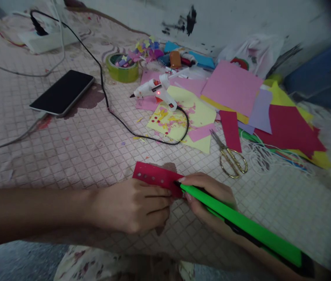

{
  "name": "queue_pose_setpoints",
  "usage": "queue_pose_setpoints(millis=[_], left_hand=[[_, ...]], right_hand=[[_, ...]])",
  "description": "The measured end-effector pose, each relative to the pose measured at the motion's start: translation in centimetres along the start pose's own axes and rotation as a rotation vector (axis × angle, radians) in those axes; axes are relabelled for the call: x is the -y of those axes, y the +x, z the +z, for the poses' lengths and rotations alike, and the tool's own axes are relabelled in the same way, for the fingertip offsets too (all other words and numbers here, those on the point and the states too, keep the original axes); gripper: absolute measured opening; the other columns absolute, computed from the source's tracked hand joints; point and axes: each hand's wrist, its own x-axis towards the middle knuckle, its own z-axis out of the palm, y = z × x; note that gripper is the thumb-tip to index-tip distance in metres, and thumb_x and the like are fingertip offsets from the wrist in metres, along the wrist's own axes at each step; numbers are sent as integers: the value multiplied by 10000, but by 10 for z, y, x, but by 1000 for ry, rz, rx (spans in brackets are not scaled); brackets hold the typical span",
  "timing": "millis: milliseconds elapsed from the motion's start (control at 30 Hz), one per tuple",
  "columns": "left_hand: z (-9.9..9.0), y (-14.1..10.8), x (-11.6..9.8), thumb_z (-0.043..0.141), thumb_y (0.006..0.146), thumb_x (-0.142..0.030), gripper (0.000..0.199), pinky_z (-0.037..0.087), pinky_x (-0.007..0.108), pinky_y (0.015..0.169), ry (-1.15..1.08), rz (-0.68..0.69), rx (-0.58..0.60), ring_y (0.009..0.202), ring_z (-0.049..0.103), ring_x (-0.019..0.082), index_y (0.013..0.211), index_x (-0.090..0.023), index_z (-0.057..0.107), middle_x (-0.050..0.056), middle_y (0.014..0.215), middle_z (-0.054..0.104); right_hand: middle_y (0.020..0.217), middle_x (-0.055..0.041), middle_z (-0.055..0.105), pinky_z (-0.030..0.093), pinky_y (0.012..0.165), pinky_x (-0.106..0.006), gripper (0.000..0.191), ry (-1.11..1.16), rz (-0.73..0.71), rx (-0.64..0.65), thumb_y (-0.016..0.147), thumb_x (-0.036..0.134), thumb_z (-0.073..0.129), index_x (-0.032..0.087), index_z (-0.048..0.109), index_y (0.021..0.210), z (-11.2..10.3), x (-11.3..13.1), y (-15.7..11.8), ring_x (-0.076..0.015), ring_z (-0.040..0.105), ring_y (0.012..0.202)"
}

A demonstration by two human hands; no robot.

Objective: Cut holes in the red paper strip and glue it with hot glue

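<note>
My left hand [136, 205] is closed over the lower edge of a red paper strip [149, 171], pressing it near the front of the table. A row of small round holes runs along the strip. My right hand [212, 191] grips a green hole punch [241, 214] near its black tip. That tip lies over the strip's right end, in line with the holes, and my right fingers are beside the paper edge. The left palm and part of the strip under the left fingers are hidden. Gold-handled scissors [229, 156] lie beyond my right hand.
A white glue gun [156, 91] with a lit red light rests over pale yellow paper [203, 113] strewn with scraps. Its black cord [130, 128] loops across the cloth. A phone [63, 91], green tape roll [122, 72], coloured papers [232, 84] and white string [259, 156] surround it.
</note>
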Motion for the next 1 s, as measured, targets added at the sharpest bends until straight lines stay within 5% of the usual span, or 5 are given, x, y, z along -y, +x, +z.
queue_pose_setpoints(millis=[633,800,1000], left_hand=[[1,-1,-1,457,1046,-134,315,624,290,884,-2,-4,10,979,736,190,933,-112,751,85,1002,786],[-2,-2,1,446,1051,-142,313,617,271,907,-42,-7,-45,987,742,180,944,-98,736,93,997,790],[-7,-6,17,580,986,-152,124,587,324,862,-87,-341,-97,963,678,195,1048,-107,678,82,1012,747]], right_hand=[[950,-35,747,628,693,-287,368,-6,-18,-6,835,53,581,272,645,1123,1,2,1,-172,727,808],[854,6,757,589,621,-206,250,58,154,-59,841,85,605,250,683,1011,-7,4,3,-125,717,707],[844,12,775,572,601,-194,194,99,230,-68,836,127,629,241,700,977,-11,5,6,-124,727,698]])
